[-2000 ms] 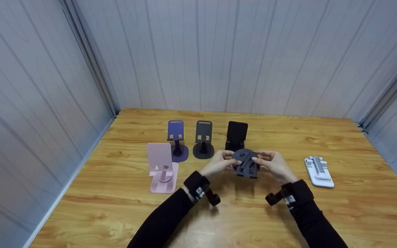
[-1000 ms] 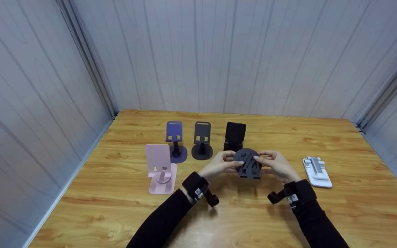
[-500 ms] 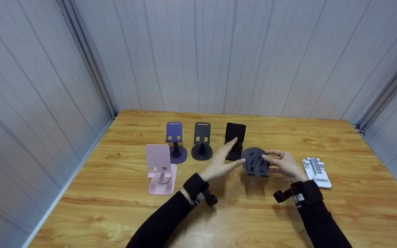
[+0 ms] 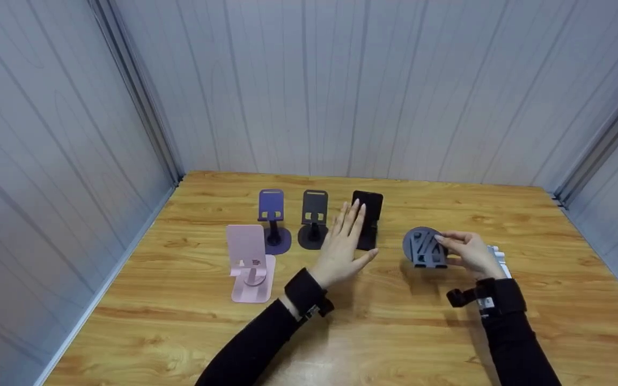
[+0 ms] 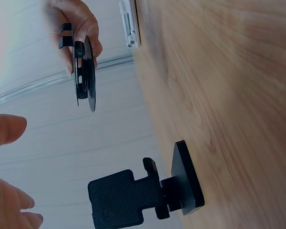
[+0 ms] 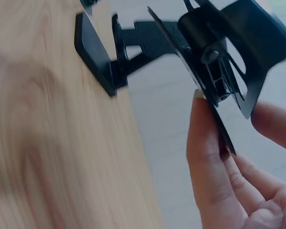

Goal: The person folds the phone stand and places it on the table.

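Note:
A dark grey folded phone stand (image 4: pixel 422 249) with a round base is pinched at its right edge between the thumb and fingers of my right hand (image 4: pixel 467 252). It is raised off the table; in the right wrist view the thin disc of the stand (image 6: pixel 214 52) is seen edge-on between thumb and fingers. My left hand (image 4: pixel 338 254) holds nothing, its fingers straight and pointing away from me. From the head, those fingers overlap a black phone stand (image 4: pixel 372 214). The left wrist view shows this black stand (image 5: pixel 117 198) upright on its base, apart from the left fingers.
Left of the hands stand a pink phone stand (image 4: pixel 247 244), a purple one (image 4: pixel 271 203) and a dark grey one (image 4: pixel 315 202), all unfolded. A white folded stand (image 4: pixel 499 254) lies at the right, partly behind my right hand. Panelled walls (image 4: pixel 330 86) enclose the wooden table (image 4: pixel 373 343).
Both hands held the folded stand earlier. The left hand has let go and its fingers have straightened, while the right hand has carried the stand to the right, near the white one.

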Demonstrator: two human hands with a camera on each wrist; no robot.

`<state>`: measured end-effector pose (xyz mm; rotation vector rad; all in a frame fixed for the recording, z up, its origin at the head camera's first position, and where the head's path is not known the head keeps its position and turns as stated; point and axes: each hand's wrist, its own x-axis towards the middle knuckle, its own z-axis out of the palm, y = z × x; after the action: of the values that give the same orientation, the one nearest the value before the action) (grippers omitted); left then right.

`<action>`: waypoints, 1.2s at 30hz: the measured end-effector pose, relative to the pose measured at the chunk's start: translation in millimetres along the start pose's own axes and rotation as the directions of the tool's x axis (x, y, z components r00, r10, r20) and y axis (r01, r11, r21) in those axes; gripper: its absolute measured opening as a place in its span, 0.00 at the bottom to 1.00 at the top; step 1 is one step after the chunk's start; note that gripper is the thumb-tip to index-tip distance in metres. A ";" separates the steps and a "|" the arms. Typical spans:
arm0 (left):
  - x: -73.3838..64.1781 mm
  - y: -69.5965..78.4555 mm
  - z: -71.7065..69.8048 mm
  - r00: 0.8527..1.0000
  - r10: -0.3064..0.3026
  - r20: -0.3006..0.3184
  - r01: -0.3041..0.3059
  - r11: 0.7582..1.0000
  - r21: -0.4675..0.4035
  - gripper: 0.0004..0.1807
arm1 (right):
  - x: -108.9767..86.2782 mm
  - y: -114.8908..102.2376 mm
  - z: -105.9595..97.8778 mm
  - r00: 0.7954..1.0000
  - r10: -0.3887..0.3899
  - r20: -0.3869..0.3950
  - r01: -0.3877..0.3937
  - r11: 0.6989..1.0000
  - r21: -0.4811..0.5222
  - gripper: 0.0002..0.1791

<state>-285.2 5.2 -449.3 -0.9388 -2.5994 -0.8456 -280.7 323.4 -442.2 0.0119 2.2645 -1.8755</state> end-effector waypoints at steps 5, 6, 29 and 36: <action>-0.7 1.7 -0.5 1.000 -0.008 0.019 0.007 0.995 0.099 0.47 | -2.3 3.0 -15.9 0.999 0.009 -0.049 -0.010 1.000 -0.025 0.31; -0.7 2.0 -0.8 1.000 -0.010 0.022 0.007 0.994 0.112 0.47 | -2.5 3.9 -18.3 0.998 0.008 -0.060 -0.009 1.000 -0.027 0.30; -2.3 4.3 -4.2 0.996 -0.047 0.078 0.034 0.986 0.165 0.47 | -0.2 25.8 -32.8 0.990 0.012 -0.141 -0.068 0.914 -0.401 0.30; -2.8 4.6 -3.7 0.996 -0.038 0.080 0.023 0.984 0.175 0.47 | 2.4 26.8 -28.8 0.979 -0.065 -0.194 -0.055 0.830 -0.556 0.25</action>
<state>-279.9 4.4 -445.5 -0.9047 -2.7115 -0.5864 -283.8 356.4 -463.6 0.1179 2.8739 -1.1806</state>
